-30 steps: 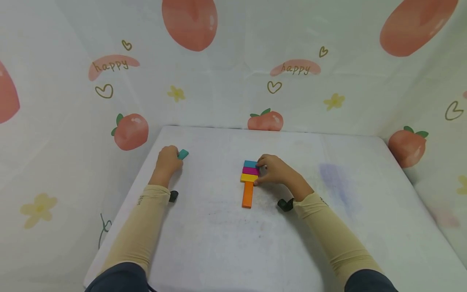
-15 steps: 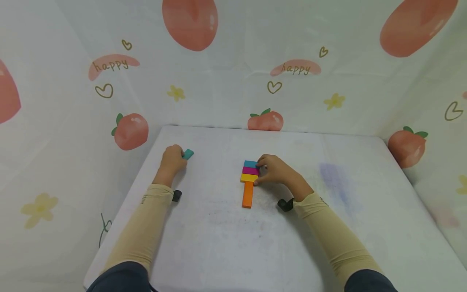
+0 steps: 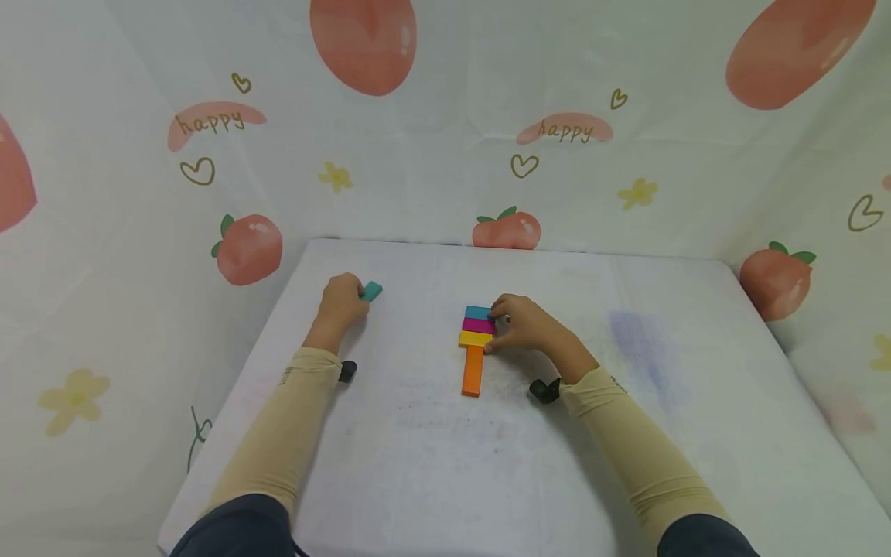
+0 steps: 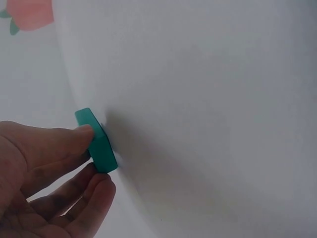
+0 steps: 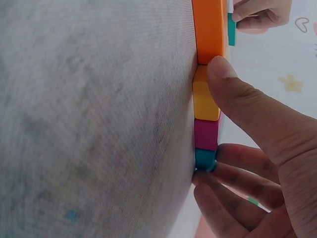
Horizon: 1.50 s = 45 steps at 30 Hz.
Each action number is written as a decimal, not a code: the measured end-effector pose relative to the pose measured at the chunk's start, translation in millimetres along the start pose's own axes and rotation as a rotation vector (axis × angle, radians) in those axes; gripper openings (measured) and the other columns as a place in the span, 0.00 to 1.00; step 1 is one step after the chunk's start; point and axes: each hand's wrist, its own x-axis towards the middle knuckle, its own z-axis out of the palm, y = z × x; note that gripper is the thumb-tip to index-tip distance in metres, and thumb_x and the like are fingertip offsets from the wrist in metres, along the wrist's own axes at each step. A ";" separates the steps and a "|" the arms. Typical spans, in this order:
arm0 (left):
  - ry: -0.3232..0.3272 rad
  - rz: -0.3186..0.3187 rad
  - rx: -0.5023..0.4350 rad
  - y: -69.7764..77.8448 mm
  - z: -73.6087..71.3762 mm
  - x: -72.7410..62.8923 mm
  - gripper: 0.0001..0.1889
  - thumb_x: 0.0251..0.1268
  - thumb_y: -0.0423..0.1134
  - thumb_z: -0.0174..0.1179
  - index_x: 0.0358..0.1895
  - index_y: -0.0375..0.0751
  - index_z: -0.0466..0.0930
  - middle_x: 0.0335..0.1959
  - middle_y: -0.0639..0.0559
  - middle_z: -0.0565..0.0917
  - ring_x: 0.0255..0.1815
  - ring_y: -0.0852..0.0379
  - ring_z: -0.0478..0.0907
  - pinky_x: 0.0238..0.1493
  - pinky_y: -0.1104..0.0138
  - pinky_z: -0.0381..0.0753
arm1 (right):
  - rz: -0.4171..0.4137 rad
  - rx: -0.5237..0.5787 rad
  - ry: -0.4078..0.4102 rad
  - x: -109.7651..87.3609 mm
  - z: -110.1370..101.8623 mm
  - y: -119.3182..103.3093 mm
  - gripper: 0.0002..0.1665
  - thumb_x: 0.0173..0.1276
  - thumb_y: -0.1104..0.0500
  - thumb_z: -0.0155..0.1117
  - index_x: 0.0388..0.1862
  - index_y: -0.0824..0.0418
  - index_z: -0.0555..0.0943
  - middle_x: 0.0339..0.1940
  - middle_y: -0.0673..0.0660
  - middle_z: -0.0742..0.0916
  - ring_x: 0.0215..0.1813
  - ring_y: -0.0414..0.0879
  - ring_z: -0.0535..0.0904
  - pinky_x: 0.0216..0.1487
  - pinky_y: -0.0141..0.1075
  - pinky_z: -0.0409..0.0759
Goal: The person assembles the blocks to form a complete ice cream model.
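Observation:
In the head view my left hand [image 3: 342,301] pinches a teal rectangular block [image 3: 372,291] above the white table's left part. The left wrist view shows the thumb on that teal block [image 4: 99,144], with fingers beneath it. My right hand [image 3: 530,325] rests against the right side of a row of flat blocks: a blue block [image 3: 477,312], a magenta block [image 3: 477,326] and a yellow block [image 3: 476,339]. An orange block [image 3: 472,371] extends lengthwise below the yellow one. In the right wrist view the thumb touches the yellow block [image 5: 205,96] while curled fingers touch the blue block [image 5: 205,159].
The white table [image 3: 431,480] has a faint purple stain [image 3: 640,348] on its right. A pale curtain [image 3: 445,147] printed with peaches stands around the back and sides. Each wrist carries a small black camera, such as the left wrist camera [image 3: 348,371].
My left hand has moved to the right and slightly away with the teal block, closer to the row. The right hand and the laid blocks have stayed in place.

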 end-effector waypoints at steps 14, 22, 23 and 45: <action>-0.013 0.040 -0.039 16.6 14.6 8.4 0.18 0.63 0.25 0.60 0.55 0.19 0.83 0.55 0.26 0.86 0.58 0.32 0.85 0.64 0.43 0.84 | 0.011 0.001 -0.003 0.4 0.1 -1.9 0.40 0.57 0.44 0.86 0.64 0.65 0.86 0.66 0.62 0.84 0.68 0.57 0.78 0.71 0.52 0.81; -0.042 0.054 -0.034 30.6 24.7 12.4 0.17 0.64 0.26 0.62 0.54 0.20 0.84 0.54 0.28 0.87 0.58 0.34 0.85 0.64 0.45 0.84 | 0.001 -0.003 -0.001 0.7 1.9 1.3 0.41 0.58 0.44 0.86 0.64 0.66 0.86 0.65 0.62 0.84 0.66 0.57 0.79 0.70 0.51 0.81; -0.044 0.058 -0.032 32.4 25.6 12.6 0.17 0.64 0.26 0.61 0.54 0.20 0.84 0.54 0.28 0.87 0.57 0.34 0.85 0.64 0.45 0.84 | -0.001 -0.002 0.000 0.7 2.0 1.5 0.41 0.57 0.44 0.86 0.64 0.66 0.86 0.65 0.62 0.84 0.66 0.57 0.79 0.70 0.51 0.82; -0.083 0.099 -0.053 66.6 46.6 16.4 0.17 0.65 0.25 0.62 0.56 0.22 0.84 0.55 0.31 0.87 0.59 0.37 0.83 0.66 0.47 0.83 | -0.031 -0.004 0.004 -0.1 0.2 3.2 0.41 0.58 0.44 0.86 0.64 0.66 0.85 0.65 0.63 0.85 0.66 0.57 0.80 0.70 0.51 0.82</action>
